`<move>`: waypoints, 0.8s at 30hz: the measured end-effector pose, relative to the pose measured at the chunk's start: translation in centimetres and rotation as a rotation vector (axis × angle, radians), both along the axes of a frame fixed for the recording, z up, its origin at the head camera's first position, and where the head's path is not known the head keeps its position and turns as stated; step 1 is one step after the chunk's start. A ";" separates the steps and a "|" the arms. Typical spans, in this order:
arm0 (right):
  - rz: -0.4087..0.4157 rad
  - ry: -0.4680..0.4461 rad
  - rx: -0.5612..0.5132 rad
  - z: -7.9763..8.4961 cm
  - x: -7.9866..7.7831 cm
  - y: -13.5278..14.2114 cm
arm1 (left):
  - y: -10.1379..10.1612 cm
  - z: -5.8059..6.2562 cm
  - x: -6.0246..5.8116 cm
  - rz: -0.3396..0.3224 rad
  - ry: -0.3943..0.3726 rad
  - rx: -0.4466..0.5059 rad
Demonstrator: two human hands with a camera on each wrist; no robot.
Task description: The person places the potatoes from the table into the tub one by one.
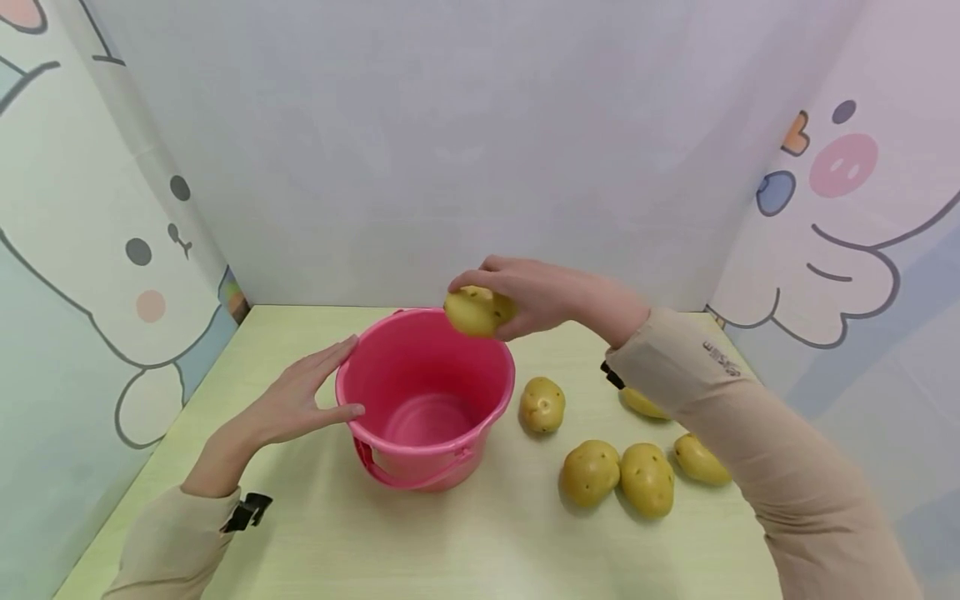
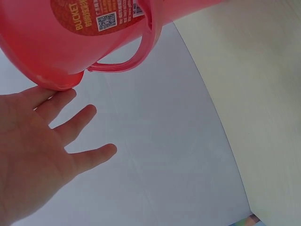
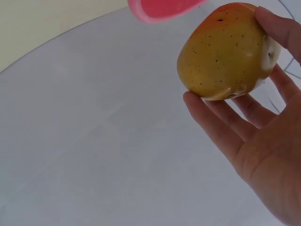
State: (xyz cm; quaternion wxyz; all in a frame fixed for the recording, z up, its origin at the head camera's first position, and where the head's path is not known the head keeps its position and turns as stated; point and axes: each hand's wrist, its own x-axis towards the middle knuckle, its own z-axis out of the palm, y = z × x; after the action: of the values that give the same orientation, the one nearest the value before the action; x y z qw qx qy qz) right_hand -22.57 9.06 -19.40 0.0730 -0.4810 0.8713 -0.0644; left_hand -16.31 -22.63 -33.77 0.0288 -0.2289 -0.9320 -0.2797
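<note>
A pink bucket [image 1: 431, 462] stands upright on the table, its handle hanging down at the front. Its visible inner floor is bare. My left hand [image 1: 300, 400] rests against the bucket's left rim with spread, fairly straight fingers; the left wrist view shows the fingertips [image 2: 63, 96] touching the rim. Above the bucket's back right rim, my right hand [image 1: 528, 292] grips a yellow potato [image 1: 476, 312] between thumb and fingers. In the right wrist view this potato [image 3: 221, 56] has small dark specks, and the bucket's rim [image 3: 162, 9] shows beside it.
Several potatoes lie right of the bucket: one close to it [image 1: 542, 405], a pair side by side [image 1: 591, 472], and others near the right sleeve [image 1: 701, 460]. A pale wall [image 1: 435, 167] closes off the table's back, with cartoon-printed panels at both sides.
</note>
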 end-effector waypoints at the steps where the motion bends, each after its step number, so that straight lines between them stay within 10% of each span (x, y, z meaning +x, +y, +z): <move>1: -0.009 -0.013 0.009 0.0 -0.1 -0.3 | 0.0 0.0 0.0 -0.002 0.001 0.004; 24: -0.223 -0.218 0.157 -2.2 -1.1 -7.0 | 0.0 0.0 0.1 0.000 -0.014 0.004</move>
State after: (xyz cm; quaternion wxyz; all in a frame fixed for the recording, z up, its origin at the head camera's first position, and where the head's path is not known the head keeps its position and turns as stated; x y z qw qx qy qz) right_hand -23.66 2.01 -21.63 0.1968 -0.3642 0.9086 -0.0558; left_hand -16.20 -22.65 -33.75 0.0226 -0.2269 -0.9315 -0.2834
